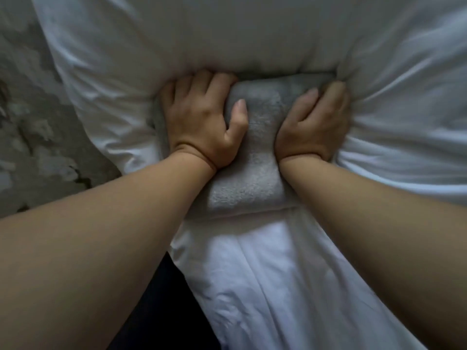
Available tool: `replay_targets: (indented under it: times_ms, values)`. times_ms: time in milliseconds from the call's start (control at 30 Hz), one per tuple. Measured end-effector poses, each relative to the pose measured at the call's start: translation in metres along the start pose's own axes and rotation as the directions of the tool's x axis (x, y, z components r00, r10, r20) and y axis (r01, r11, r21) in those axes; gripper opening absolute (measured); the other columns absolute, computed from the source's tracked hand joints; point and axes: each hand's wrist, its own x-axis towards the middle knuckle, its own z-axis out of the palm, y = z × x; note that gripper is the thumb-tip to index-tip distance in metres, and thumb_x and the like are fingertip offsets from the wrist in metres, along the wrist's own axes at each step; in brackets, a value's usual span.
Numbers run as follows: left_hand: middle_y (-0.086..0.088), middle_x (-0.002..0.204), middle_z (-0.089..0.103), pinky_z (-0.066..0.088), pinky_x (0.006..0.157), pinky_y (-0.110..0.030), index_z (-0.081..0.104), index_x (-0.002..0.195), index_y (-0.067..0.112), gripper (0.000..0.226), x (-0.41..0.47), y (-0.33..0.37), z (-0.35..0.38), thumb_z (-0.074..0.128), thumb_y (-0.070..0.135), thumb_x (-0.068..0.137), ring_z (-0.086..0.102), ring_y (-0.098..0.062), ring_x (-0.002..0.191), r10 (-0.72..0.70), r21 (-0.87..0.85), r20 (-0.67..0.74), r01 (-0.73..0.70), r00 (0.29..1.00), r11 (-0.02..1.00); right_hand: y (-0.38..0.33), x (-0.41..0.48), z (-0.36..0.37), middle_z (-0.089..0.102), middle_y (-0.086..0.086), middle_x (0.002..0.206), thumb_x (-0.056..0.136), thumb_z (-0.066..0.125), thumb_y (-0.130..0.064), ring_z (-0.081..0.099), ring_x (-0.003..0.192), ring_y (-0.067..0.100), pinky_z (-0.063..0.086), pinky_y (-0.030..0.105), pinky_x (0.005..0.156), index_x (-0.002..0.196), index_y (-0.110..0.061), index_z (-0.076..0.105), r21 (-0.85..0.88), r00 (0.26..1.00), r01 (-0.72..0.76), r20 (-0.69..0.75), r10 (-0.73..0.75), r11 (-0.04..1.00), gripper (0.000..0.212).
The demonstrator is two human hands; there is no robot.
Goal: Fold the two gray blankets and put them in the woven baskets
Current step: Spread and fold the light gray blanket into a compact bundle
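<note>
A folded gray blanket (255, 157) lies on the white bed, a thick fleecy bundle pressed down into the bedding. My left hand (202, 122) grips its left side, fingers curled over the far left corner and thumb on top. My right hand (316, 122) clasps its right side, fingers wrapped around the far right edge. The blanket's far end is tucked under a bulge of white duvet. No second blanket and no woven basket shows in the head view.
A white duvet (227, 34) bulges behind and around the blanket. White sheet (265, 274) runs toward me. A mottled grey floor (32, 109) lies left of the bed's edge. Dark clothing (156, 311) shows at the bottom.
</note>
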Motion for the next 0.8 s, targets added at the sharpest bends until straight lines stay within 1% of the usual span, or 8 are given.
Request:
replay_targets:
  times_ms: [67, 167, 233, 300, 367, 467, 567, 800]
  values:
    - [-0.014, 0.095, 0.064, 0.036, 0.084, -0.043, 0.067, 0.103, 0.013, 0.051, 0.001, 0.006, -0.013, 0.033, 0.045, 0.081, 0.057, -0.035, 0.091, -0.028, -0.001, 0.013, 0.028, 1.000, 1.000, -0.006, 0.003, -0.013, 0.061, 0.026, 0.096, 0.084, 0.028, -0.035, 0.056, 0.091, 0.041, 0.032, 0.045, 0.078, 0.090, 0.002, 0.058, 0.028, 0.999, -0.032, 0.038, 0.031, 0.999, 0.048]
    - [-0.014, 0.095, 0.064, 0.033, 0.083, -0.041, 0.067, 0.103, 0.014, 0.053, 0.001, 0.009, -0.019, 0.031, 0.045, 0.080, 0.056, -0.035, 0.092, -0.037, -0.005, 0.015, 0.037, 0.999, 0.999, -0.008, 0.004, -0.022, 0.060, 0.024, 0.097, 0.084, 0.030, -0.034, 0.054, 0.093, 0.039, 0.031, 0.045, 0.079, 0.087, -0.002, 0.055, 0.047, 0.997, -0.050, 0.067, 0.046, 0.998, 0.041]
    - [-0.015, 0.093, 0.064, 0.032, 0.083, -0.040, 0.067, 0.101, 0.012, 0.052, 0.001, 0.008, -0.015, 0.032, 0.044, 0.080, 0.057, -0.036, 0.091, -0.034, -0.010, 0.000, 0.034, 0.999, 0.999, -0.007, 0.004, -0.019, 0.060, 0.023, 0.096, 0.081, 0.025, -0.037, 0.054, 0.091, 0.039, 0.031, 0.045, 0.078, 0.087, -0.002, 0.055, 0.028, 0.998, -0.034, 0.059, 0.032, 0.999, 0.047]
    - [-0.015, 0.091, 0.064, 0.031, 0.083, -0.039, 0.067, 0.099, 0.012, 0.050, 0.002, 0.007, -0.010, 0.034, 0.043, 0.080, 0.057, -0.035, 0.089, -0.030, -0.003, -0.002, 0.030, 1.000, 1.000, -0.005, 0.005, -0.011, 0.060, 0.025, 0.094, 0.080, 0.025, -0.038, 0.055, 0.089, 0.041, 0.031, 0.045, 0.076, 0.087, 0.000, 0.056, 0.006, 0.998, -0.032, 0.049, 0.031, 0.999, 0.050]
    - [-0.014, 0.090, 0.063, 0.031, 0.082, -0.039, 0.067, 0.098, 0.012, 0.048, 0.003, 0.004, -0.004, 0.035, 0.043, 0.080, 0.057, -0.034, 0.088, -0.025, 0.010, 0.010, 0.024, 1.000, 1.000, -0.003, 0.004, -0.003, 0.060, 0.027, 0.092, 0.081, 0.028, -0.035, 0.056, 0.086, 0.042, 0.032, 0.045, 0.073, 0.086, 0.003, 0.056, -0.006, 0.998, -0.031, 0.057, 0.031, 1.000, 0.048]
    - [-0.014, 0.087, 0.062, 0.030, 0.079, -0.039, 0.068, 0.096, 0.012, 0.047, 0.004, -0.001, 0.005, 0.036, 0.043, 0.080, 0.057, -0.035, 0.083, -0.004, 0.028, 0.002, 0.004, 1.000, 1.000, 0.002, 0.002, 0.009, 0.059, 0.028, 0.086, 0.083, 0.032, -0.031, 0.057, 0.080, 0.042, 0.032, 0.045, 0.070, 0.084, 0.004, 0.056, -0.035, 0.997, 0.013, 0.075, -0.011, 0.999, 0.043]
    - [-0.015, 0.084, 0.061, 0.030, 0.076, -0.039, 0.068, 0.094, 0.012, 0.048, 0.006, -0.003, 0.009, 0.036, 0.044, 0.079, 0.057, -0.035, 0.079, 0.002, 0.038, -0.004, -0.002, 1.000, 0.999, 0.005, 0.001, 0.015, 0.057, 0.028, 0.082, 0.084, 0.034, -0.029, 0.056, 0.075, 0.041, 0.029, 0.044, 0.068, 0.082, 0.004, 0.056, -0.042, 0.996, 0.029, 0.083, -0.025, 0.999, 0.040]
    - [-0.015, 0.084, 0.061, 0.029, 0.077, -0.039, 0.068, 0.094, 0.011, 0.048, 0.007, -0.002, 0.009, 0.036, 0.044, 0.079, 0.057, -0.035, 0.079, 0.008, 0.035, 0.016, -0.009, 1.000, 0.999, 0.005, 0.003, 0.015, 0.057, 0.027, 0.081, 0.084, 0.034, -0.028, 0.056, 0.074, 0.040, 0.030, 0.044, 0.067, 0.082, 0.003, 0.056, -0.038, 0.997, 0.039, 0.070, -0.036, 0.998, 0.038]
